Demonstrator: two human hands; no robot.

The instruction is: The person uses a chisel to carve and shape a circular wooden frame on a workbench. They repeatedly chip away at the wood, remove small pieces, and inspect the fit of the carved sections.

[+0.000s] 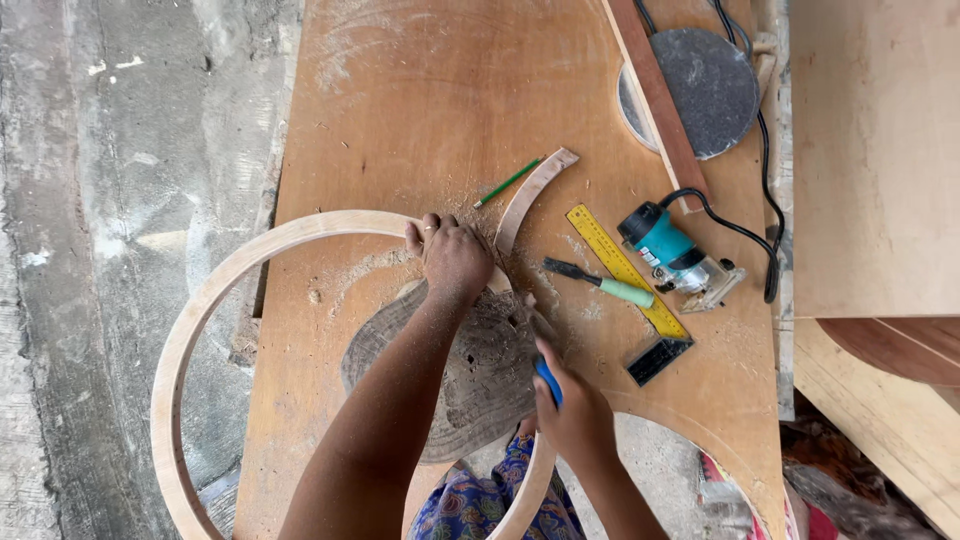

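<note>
From the head view, the left hand [452, 255] presses down on a wooden ring [205, 300] lying half over the table [420, 90], fingers curled over its rim. The right hand [572, 410] grips a blue tool [548, 381], fingers wrapped tight. A router [672, 255], square [625, 275] and pencil [508, 182] lie nearby.

A large pale wooden ring [215, 290] lies flat, overhanging the plywood bench's nine o'clock edge; a blue-handled tool [548, 381] stands at its four o'clock
</note>
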